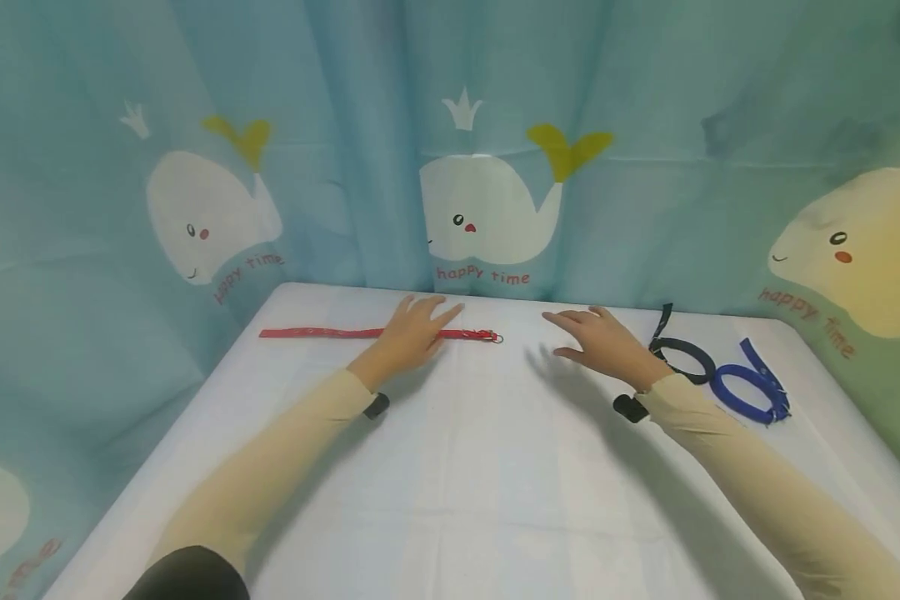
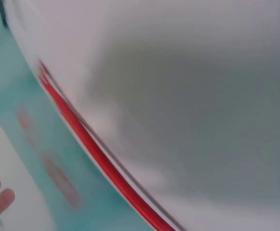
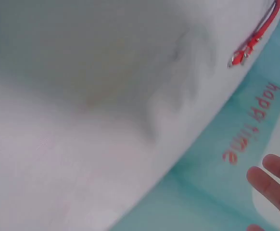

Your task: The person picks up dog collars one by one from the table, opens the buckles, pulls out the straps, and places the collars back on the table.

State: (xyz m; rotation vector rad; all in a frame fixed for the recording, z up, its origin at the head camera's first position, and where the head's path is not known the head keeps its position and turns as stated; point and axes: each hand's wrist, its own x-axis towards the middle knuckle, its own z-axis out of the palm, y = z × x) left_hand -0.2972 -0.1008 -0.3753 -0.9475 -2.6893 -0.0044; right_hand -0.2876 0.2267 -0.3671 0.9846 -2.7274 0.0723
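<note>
- A red strap (image 1: 322, 333) is lying almost straight near the far edge of the table (image 1: 495, 467), its buckle end pointing right, into the gap between the hands.
- The left hand (image 1: 408, 333) is hovering above that strap, its fingers and thumb spreading apart.
- The right hand (image 1: 606, 343) is hovering to the right of the buckle end, its fingers stretching leftward and its thumb standing away.
- Behind both hands, a curtain (image 1: 375, 200) is hanging close along the far edge; toward the near side, a broad stretch of white cloth (image 1: 480, 525) is leaving the forearms room.
- Near the right edge, a black strap (image 1: 711, 367) and a blue strap (image 1: 759, 362) are curling into rings just beside each other, their ends sticking out.
- The cloth is showing faint creases; the curtain is falling in soft folds, carrying printed whales (image 1: 487, 208).
</note>
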